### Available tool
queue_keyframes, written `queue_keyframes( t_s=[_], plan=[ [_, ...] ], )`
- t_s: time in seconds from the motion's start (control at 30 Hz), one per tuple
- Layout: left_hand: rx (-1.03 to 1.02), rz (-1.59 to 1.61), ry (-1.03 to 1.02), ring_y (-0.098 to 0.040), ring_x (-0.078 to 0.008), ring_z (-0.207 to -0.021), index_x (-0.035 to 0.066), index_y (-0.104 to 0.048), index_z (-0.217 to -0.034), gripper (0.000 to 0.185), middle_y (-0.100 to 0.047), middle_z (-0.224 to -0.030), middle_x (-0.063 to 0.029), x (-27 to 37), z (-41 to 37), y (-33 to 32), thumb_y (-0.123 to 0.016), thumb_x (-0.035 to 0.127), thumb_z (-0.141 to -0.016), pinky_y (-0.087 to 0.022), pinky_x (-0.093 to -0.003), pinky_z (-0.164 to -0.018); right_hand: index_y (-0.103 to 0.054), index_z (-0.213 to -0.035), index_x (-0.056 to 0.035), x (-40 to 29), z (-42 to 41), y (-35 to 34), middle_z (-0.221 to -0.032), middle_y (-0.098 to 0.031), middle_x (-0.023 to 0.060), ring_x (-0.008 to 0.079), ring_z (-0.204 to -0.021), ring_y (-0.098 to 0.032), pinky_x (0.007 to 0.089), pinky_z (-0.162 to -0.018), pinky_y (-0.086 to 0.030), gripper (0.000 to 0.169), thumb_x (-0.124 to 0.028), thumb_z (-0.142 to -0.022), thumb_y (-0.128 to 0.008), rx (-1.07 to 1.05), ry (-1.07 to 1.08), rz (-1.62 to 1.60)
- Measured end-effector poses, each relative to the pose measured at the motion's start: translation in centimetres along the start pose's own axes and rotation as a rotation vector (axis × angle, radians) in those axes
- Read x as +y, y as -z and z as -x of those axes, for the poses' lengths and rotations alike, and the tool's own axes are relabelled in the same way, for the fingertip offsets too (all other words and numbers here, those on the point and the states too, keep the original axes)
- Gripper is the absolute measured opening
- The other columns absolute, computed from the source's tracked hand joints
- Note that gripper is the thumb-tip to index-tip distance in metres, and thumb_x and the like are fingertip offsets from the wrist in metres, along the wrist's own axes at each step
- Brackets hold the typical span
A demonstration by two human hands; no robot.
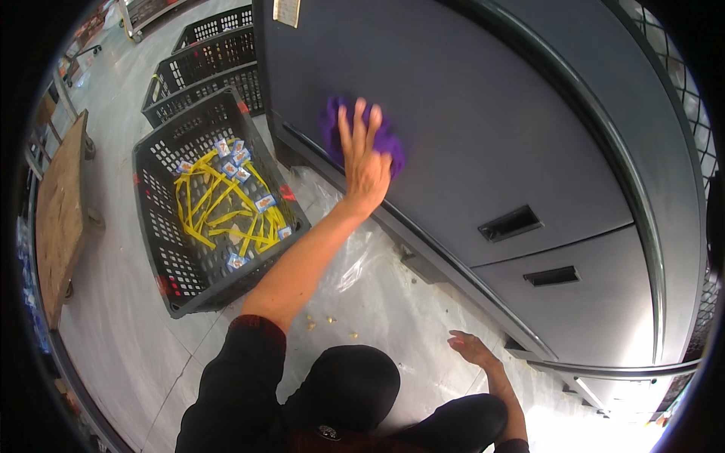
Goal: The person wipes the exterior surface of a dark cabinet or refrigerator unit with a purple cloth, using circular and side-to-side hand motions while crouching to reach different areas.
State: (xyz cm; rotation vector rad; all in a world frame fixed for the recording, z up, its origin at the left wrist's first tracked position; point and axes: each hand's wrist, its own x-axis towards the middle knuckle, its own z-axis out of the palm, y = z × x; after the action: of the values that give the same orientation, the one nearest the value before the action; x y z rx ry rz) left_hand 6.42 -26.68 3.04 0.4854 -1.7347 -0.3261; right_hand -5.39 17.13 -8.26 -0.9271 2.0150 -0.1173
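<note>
My left hand (365,170) presses a purple cloth (391,141) flat against the dark grey door panel (453,130) of a large cabinet. Its fingers are spread over the cloth, which bunches out on both sides of them. Two recessed handles, an upper one (511,223) and a lower one (552,276), sit in the cabinet front, beyond the cloth to the right. Lower down, my right hand (469,346) hangs above the floor by my knee, near the cabinet's base, with nothing seen in it.
A black plastic crate (226,96) holding yellow straps with printed tags stands left of the cabinet. More black crates (198,79) are behind it. Clear plastic film (357,260) lies on the tiled floor beside the cabinet's base. A wooden-decked trolley (59,215) is at the far left.
</note>
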Motion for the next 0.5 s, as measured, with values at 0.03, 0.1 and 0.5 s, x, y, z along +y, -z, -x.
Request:
queue_keyframes(
  t_s=[0.03, 0.1, 0.5],
  plan=[
    [-0.067, -0.046, 0.044, -0.009, -0.0502, -0.14, -0.003, -0.031, -0.142, 0.058, -0.018, -0.152, -0.025, 0.6, 1.1, 0.8, -0.045, 0.001, -0.086, -0.012, -0.0535, -0.114, -0.049, -0.132, -0.0056, 0.0, 0.2, -0.2, -0.113, -0.067, 0.0122, 0.0244, -0.108, -0.061, 0.0328, -0.095, -0.046, 0.042, -0.024, -0.095, -0.053, -0.013, 0.016, -0.014],
    [-0.058, -0.026, 0.085, -0.01, -0.0508, -0.139, -0.004, -0.03, -0.142, 0.06, -0.02, -0.151, -0.025, 0.6, 0.9, 0.1, -0.045, -0.003, -0.084, -0.012, -0.054, -0.114, -0.048, -0.133, -0.0056, 1.0, 0.1, -0.9, -0.115, -0.066, 0.0119, 0.0243, -0.109, -0.061, 0.0327, -0.095, -0.046, 0.042, -0.023, -0.095, -0.053, -0.038, -0.003, -0.062],
    [-0.043, 0.029, 0.011, -0.019, -0.0502, -0.136, 0.0, -0.032, -0.143, 0.058, -0.028, -0.147, -0.0245, 1.3, -0.2, -0.9, -0.043, 0.01, -0.086, -0.019, -0.0543, -0.11, -0.051, -0.129, -0.0066, 2.1, 1.0, -1.6, -0.111, -0.068, 0.0107, 0.024, -0.102, -0.063, 0.0345, -0.091, -0.048, 0.039, -0.023, -0.094, -0.058, -0.013, 0.013, -0.071]
  ],
)
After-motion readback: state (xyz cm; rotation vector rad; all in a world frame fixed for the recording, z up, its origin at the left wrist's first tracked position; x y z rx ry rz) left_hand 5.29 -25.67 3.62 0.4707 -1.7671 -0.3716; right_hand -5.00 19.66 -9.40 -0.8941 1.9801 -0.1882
